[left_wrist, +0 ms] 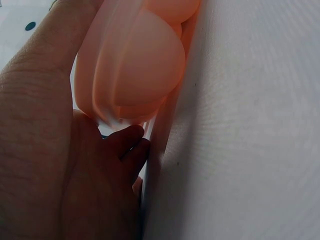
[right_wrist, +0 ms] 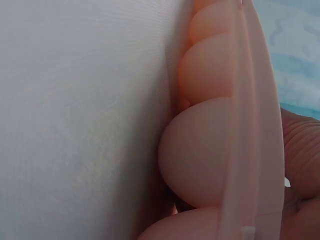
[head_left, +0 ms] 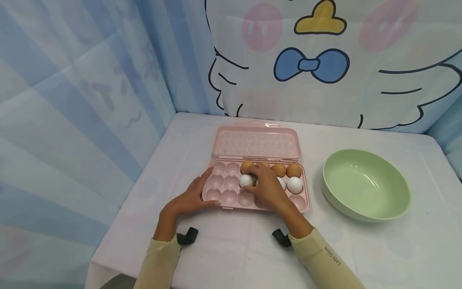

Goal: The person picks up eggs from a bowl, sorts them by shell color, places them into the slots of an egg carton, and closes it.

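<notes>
White egg sits in the middle row of the pink egg tray, roughly centre, with the right hand curled over it, fingertips pinching its right side. Cannot tell whether the egg is seated in its cup or just off it; the hand hides the base.

Other eggs in the tray: three brown eggs in the back row, one just behind the white egg, two more to the right; a second white egg in the middle row right, and a sliver of another white one showing past the knuckles. Left-hand cups and most of the front row hold nothing. Tray lid lies open, hinged back.

Left hand rests against the tray's left front corner, thumb along the wall, fingers relaxed at the rim, steadying it; left wrist view shows fingers tucked under the moulded cups.

Green bowl stands to the right of the tray, apart from it, nothing in it.

Judgement: work is early or mid-way. Six eggs are in the tray, none in the bowl, one in hand.

Table is covered in a white cloth; cartoon-print curtain behind.
</notes>
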The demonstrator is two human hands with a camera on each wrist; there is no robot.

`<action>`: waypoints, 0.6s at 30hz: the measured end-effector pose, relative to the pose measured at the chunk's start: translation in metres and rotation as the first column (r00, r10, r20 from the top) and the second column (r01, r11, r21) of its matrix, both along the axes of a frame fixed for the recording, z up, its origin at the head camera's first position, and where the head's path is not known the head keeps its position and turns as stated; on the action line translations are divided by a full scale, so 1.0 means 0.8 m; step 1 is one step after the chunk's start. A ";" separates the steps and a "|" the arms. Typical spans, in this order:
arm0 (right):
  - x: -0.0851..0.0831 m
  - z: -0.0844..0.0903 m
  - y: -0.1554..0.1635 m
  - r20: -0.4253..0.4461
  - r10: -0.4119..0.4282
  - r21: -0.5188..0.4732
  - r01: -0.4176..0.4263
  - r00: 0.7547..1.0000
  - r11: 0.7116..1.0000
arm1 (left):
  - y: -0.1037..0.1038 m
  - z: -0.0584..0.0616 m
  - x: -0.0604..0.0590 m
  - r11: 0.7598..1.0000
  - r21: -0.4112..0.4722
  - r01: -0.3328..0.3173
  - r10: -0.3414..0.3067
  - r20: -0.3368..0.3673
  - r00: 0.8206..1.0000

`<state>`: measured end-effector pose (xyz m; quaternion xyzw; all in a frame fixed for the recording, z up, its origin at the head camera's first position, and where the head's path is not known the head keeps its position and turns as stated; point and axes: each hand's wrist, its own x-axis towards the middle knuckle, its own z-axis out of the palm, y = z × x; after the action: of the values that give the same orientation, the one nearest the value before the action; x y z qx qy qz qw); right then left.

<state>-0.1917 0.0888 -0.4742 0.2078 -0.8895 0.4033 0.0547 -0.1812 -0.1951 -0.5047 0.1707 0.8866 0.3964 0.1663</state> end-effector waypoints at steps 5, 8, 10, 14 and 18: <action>-0.001 0.004 -0.001 0.015 0.000 -0.007 0.000 1.000 1.000 | -0.002 0.003 0.000 1.000 -0.003 -0.003 0.003 -0.013 1.000; -0.001 0.009 0.001 0.047 -0.001 -0.019 0.002 0.999 1.000 | -0.001 0.006 -0.002 1.000 0.016 0.011 -0.010 -0.039 0.999; 0.000 0.012 0.004 0.084 -0.003 -0.037 0.006 0.996 0.999 | 0.001 0.006 -0.003 0.999 0.025 0.031 -0.029 -0.050 0.998; -0.003 0.022 0.012 0.108 0.040 -0.070 -0.032 0.993 0.997 | 0.003 0.009 -0.002 0.999 0.010 0.034 -0.034 -0.015 0.999; -0.013 0.050 0.032 0.056 0.061 -0.056 -0.057 0.997 0.997 | 0.001 0.024 -0.003 0.999 -0.010 0.031 -0.031 0.030 0.999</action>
<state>-0.2022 0.1141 -0.4344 0.2207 -0.8730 0.4344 0.0226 -0.1836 -0.1941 -0.4855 0.1776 0.8833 0.3916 0.1867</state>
